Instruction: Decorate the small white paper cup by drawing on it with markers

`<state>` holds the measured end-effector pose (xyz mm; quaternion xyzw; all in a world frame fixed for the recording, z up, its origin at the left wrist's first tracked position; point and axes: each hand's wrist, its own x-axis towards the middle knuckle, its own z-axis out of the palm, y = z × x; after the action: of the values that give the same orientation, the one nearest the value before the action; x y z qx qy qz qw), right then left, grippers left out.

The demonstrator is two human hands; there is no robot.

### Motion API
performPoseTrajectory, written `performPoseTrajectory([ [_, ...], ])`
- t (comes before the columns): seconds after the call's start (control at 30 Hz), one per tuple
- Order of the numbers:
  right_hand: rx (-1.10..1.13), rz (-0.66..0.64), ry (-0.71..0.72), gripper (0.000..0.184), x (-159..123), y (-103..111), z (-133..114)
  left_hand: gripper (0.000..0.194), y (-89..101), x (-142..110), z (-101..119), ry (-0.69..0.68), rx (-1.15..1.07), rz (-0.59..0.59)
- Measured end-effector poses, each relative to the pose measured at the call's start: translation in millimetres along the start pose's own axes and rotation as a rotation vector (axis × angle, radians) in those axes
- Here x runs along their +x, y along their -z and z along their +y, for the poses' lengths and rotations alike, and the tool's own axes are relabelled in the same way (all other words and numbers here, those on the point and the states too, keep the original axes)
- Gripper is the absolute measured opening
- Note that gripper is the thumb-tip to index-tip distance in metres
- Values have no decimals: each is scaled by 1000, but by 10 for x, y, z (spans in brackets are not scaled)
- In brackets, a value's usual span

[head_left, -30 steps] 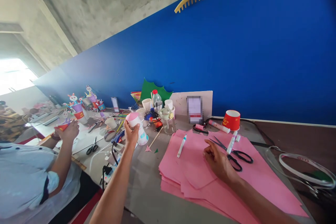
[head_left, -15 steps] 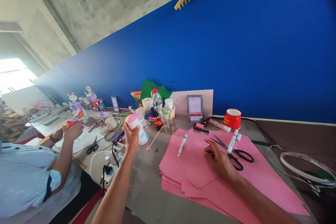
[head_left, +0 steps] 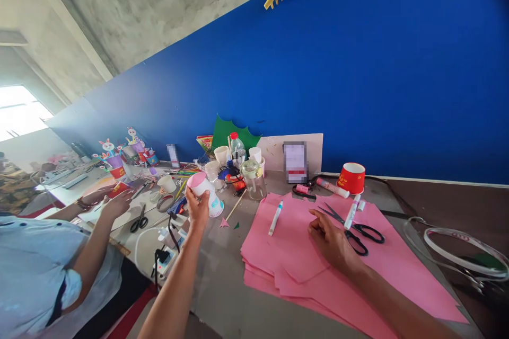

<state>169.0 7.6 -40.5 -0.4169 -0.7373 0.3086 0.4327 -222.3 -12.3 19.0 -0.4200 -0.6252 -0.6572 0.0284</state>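
Head view: L hand (head_left: 198,207) has cup (head_left: 213,203); R hand (head_left: 326,234) is over pink paper (head_left: 286,259).
L hand: part closed round cup, thumb on R side, other fingers partly hidden.
Cup: up at L hand's far end, far-L of R hand, well apart; L hand is nearer.
Cup axis: tilted, pink end up & L, other end down & R; can't tell if it touches table (head_left: 222,280).
R hand: half open, fingers loosely curled, nothing seen in grip.
Marker (head_left: 275,218): on paper btwn hands, nearer R; axis approx near-far.
Scissors (head_left: 337,217): just R of R hand, blades pointing far-L.
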Motion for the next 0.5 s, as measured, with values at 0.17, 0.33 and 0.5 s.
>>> performPoseTrajectory([
  [0.17,6,-5,4,36,-1,-9,21,70,-20,-41,-41,5,39,-31],
  [0.33,3,-4,27,36,-3,3,16,72,-37,-83,-154,26,102,-34],
  [0.5,24,-4,33,35,-3,-5,15,70,4,-80,-262,49,126,-86],
])
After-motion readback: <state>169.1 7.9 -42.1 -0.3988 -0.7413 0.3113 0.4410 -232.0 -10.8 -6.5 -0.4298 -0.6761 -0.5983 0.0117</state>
